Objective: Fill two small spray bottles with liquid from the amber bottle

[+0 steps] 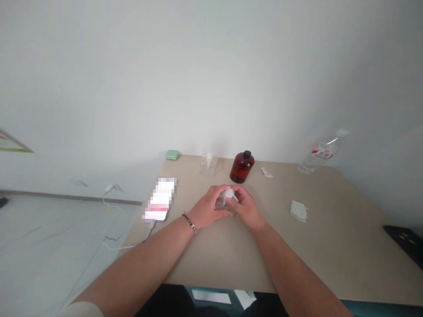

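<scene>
The step in hand seems to be working the white pump top (228,193) on a clear bottle (220,203), between the table (214,259)'s front and back edges, nearer its left edge. The left hand (207,207) grasps the bottle's side; the right hand (247,209) pinches at the pump top, thumb by the spout. Any turn or press calls for a firm left hold; whether the top is seated, I cannot tell. The 2 forearms cross the front edge and converge, both wrists low.
</scene>
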The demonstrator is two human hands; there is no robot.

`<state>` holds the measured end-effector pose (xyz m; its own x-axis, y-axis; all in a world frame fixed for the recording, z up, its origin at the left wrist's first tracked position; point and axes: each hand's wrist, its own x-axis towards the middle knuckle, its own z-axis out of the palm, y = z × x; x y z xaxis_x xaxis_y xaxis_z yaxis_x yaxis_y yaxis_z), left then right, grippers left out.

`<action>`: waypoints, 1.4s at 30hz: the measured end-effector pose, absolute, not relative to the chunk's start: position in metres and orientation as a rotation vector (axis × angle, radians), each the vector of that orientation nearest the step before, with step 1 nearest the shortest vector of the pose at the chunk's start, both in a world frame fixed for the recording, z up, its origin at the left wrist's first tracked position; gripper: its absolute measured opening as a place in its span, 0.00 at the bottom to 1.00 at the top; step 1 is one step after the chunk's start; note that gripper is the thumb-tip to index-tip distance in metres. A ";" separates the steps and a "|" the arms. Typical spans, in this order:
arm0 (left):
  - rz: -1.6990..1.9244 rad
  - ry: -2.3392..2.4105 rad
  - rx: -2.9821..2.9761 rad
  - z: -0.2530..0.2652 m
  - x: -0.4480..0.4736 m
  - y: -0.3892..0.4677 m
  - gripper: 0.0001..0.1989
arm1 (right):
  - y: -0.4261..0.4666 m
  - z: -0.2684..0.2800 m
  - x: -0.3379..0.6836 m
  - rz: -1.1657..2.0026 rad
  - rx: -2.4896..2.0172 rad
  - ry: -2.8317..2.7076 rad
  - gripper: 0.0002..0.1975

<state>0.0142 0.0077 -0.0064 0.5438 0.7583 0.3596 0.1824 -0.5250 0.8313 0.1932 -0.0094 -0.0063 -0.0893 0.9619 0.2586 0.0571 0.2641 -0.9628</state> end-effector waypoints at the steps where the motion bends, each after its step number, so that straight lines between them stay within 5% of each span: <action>1: 0.948 0.758 2.008 -0.006 0.014 0.008 0.39 | -0.010 -0.005 0.193 1.040 -1.021 -1.443 0.17; 42: 0.945 0.770 1.997 -0.005 0.015 0.007 0.39 | -0.012 0.011 0.195 0.911 -1.063 -1.626 0.15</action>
